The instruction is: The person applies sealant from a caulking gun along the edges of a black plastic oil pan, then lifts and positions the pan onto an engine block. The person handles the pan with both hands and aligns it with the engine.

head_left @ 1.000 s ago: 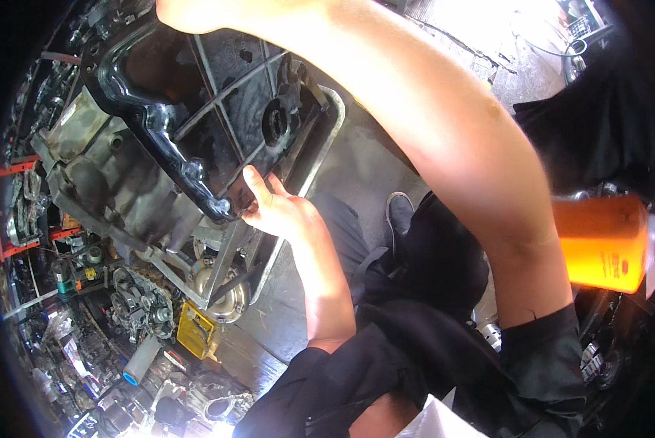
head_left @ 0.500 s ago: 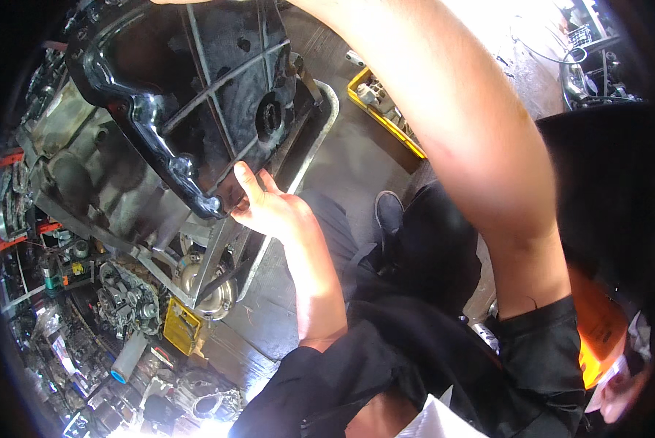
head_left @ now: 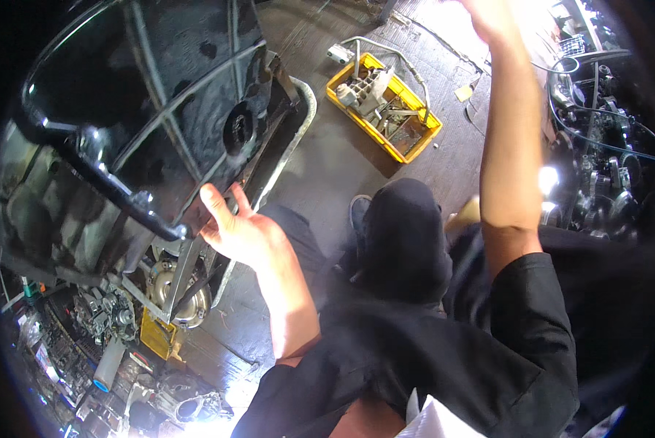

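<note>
A large black ribbed cover (head_left: 189,95) with a glossy rounded rim and a round hole fills the upper left. At its lower corner is my left hand (head_left: 243,232), thumb up along the edge and fingers partly behind it, gripping the corner. Behind and below the cover shows a greyish metal casing (head_left: 57,212) on a metal frame (head_left: 296,131). My right arm reaches up at the right, away from the cover. Only part of my right hand (head_left: 492,25) shows at the top edge; glare and the picture's edge hide its fingers.
On the floor ahead stands a yellow crate (head_left: 408,150) of metal parts. Dark machine parts and cables (head_left: 605,168) crowd the right side. Lower left, several metal parts lie by a grey tube (head_left: 110,361) and a smaller yellow crate (head_left: 156,334).
My right hand has left the cover's top side and swung right. The view has shifted, bringing the whole yellow crate into sight. My left hand stays on the same corner.
</note>
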`<state>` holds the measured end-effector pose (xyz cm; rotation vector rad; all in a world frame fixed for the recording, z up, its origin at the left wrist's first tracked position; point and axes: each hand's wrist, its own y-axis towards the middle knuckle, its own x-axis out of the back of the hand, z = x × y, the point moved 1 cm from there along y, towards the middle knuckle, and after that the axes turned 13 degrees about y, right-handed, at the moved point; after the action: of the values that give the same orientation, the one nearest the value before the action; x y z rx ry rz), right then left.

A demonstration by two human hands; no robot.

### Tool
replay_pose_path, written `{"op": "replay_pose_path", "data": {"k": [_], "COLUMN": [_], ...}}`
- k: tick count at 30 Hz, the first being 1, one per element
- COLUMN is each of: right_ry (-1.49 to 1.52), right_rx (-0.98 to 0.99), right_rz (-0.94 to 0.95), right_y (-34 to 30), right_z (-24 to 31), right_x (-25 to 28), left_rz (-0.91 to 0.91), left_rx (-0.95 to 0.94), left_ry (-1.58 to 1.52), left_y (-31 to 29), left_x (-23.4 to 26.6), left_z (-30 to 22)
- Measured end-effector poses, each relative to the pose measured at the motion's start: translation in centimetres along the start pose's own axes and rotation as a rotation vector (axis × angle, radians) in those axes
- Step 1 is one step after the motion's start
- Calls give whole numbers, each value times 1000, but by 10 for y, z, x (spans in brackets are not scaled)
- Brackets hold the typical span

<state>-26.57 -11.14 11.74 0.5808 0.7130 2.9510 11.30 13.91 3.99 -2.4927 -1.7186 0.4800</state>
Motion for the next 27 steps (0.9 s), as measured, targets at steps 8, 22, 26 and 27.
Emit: {"op": "replay_pose_path", "data": {"k": [8, 22, 26, 27], "right_ry": [-769, -885, -1003, -999], "right_rx": [-861, -563, -653, -611], "right_rz": [215, 521, 496, 447], "right_y": [-206, -260, -262, -262], "right_z": [-265, -306, -315, -316], "right_x": [-73, -137, -142, -143], "left_rz": [108, 137, 19, 43], "left_rx": [-3, -97, -56, -60], "left_ry": [85, 92, 10, 7], "left_y": [-2, -2, 1, 1], "left_x": [3, 13, 15, 16], "left_z": [2, 12, 17, 17]}}
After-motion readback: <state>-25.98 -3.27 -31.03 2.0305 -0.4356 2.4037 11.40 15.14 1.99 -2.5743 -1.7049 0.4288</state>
